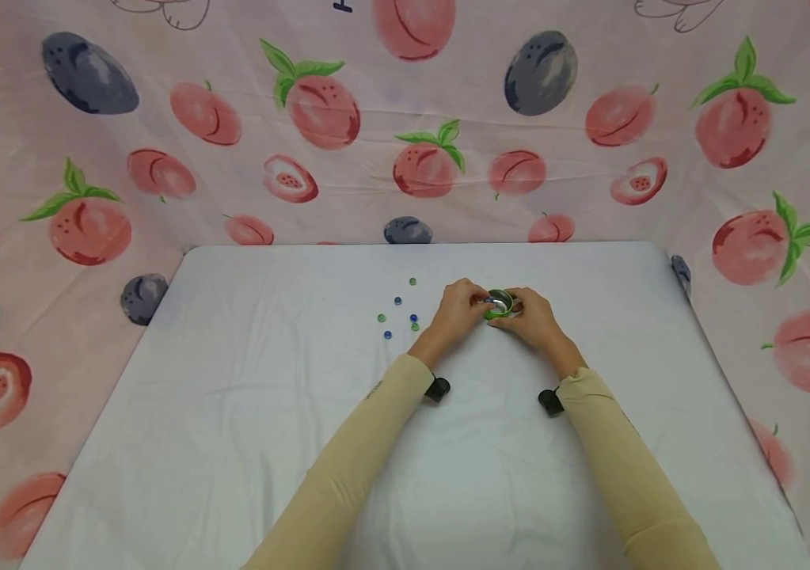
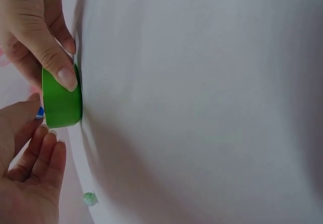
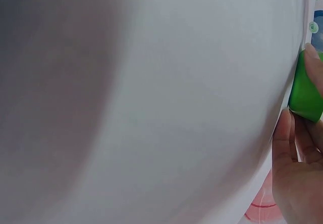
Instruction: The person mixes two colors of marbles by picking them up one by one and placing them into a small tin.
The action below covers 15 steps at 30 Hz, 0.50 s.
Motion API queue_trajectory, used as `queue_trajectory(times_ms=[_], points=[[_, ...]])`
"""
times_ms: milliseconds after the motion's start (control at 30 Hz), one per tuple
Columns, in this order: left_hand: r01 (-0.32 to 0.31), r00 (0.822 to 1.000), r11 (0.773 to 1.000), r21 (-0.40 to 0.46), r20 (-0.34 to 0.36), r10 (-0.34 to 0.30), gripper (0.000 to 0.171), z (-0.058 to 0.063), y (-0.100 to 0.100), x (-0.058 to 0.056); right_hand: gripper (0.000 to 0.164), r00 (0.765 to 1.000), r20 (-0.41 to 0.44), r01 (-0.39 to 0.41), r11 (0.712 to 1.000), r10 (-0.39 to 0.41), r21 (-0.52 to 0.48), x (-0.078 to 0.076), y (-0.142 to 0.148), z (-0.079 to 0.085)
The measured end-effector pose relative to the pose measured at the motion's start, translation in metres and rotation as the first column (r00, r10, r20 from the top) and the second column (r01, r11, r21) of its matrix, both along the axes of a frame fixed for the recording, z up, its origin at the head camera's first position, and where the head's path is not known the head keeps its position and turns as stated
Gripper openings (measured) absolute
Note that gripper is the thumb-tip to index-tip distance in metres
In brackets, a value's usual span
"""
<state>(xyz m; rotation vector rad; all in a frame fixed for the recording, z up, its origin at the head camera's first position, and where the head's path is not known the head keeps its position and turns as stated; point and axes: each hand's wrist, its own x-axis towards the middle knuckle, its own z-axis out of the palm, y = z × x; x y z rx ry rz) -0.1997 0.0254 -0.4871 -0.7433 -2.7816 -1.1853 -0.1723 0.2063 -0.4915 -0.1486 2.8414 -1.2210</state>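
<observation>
A small round green bowl with a shiny metallic inside stands on the white table. My right hand grips it from the right, and in the left wrist view its thumb presses on the green outer wall. At the bowl's left rim, my left hand pinches a blue glass marble between thumb and finger. The right wrist view catches only part of the bowl, with the right hand at its side. What lies inside the bowl is too small to tell.
Left of the hands, several loose green and blue marbles lie scattered, among them a green marble and a blue marble. The white-covered table ends at a fruit-printed cloth behind and at both sides.
</observation>
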Motion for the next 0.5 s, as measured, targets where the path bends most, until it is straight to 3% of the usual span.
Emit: queue_trajectory(times_ms=[500], points=[[-0.027, 0.999, 0.999, -0.034, 0.018, 0.027, 0.025, -0.0025, 0.0015, -0.0008, 0.064, 1.000, -0.001, -0.004, 1.000, 0.004, 0.003, -0.0001, -0.0007, 0.0013]])
